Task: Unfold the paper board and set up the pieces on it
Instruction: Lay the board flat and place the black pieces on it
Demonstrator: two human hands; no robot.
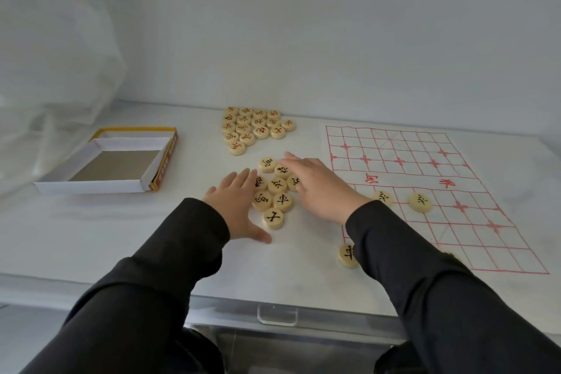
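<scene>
Setting out the pieces looks like the step in hand, because the board (425,161) lies open and flat on the right side of the table (151,222) with only a few pieces on it. Two pieces (420,202) with black marks sit on the near half of the board, side by side but apart, and one is partly behind the right sleeve (425,267). A corner piece (348,255) sits at the near left corner of the board; the sleeve hides part of it, so I cannot tell if it is right on the lines. The black pile (277,185) is on the table just left of the board, between the two hands. The left hand (235,203) lies flat, fingers straight and spread wide, at the left edge of the pile, and holds nothing. The right hand (321,188) reaches over the right side of the pile with straight fingers on top of the pieces, and I see nothing held in it. The red pile (255,127) sits farther back, with no hand on it. The box (91,187) is open, well off to the left. Most of the job is left to do. Next, I think a hand must pinch one piece out of the tight pile without knocking the others, then put it on the right crossing of lines. The paper looks thin, so a bump could slide it.
</scene>
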